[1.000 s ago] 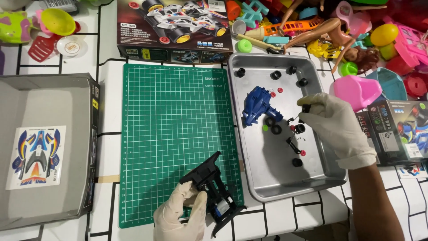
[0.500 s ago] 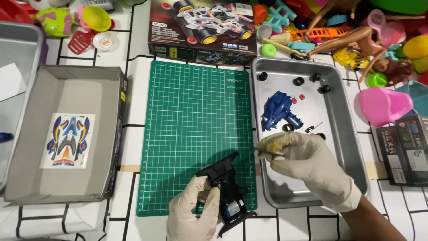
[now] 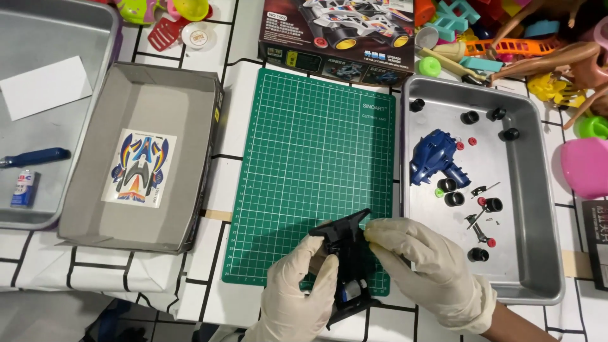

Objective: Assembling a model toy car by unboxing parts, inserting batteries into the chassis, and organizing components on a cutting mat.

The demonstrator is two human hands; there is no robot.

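Both gloved hands are on the black toy car chassis (image 3: 345, 253) at the bottom center of the frame, right at the lower edge of the green cutting mat (image 3: 316, 164). The left hand (image 3: 297, 297) comes up from the bottom edge and wraps the chassis from its left side, fingers curled together around it. The right hand (image 3: 424, 266) comes in from the lower right, and its thumb and fingertips are pinching the top end of the chassis, the rest of the fingers tucked close. Can't tell if there's a small part between those fingertips, too hidden by the glove.

To the right of the mat sits a metal tray (image 3: 538, 190) with the loose bits in it: a blue car body shell (image 3: 434, 155) in the middle, black wheels (image 3: 453, 193) scattered around, a few red small pieces (image 3: 472, 140) and 1 green one (image 3: 438, 192).

Left of the mat there's an open grey cardboard box (image 3: 88, 209) with a colorful sticker sheet (image 3: 139, 168) lying inside. Further left, another metal tray (image 3: 95, 25) holds a white card (image 3: 44, 85) and a blue-handled screwdriver (image 3: 35, 157). The printed kit box (image 3: 335, 31) is at the top center, and a pile of bright plastic toys (image 3: 538, 38) fills the upper right.
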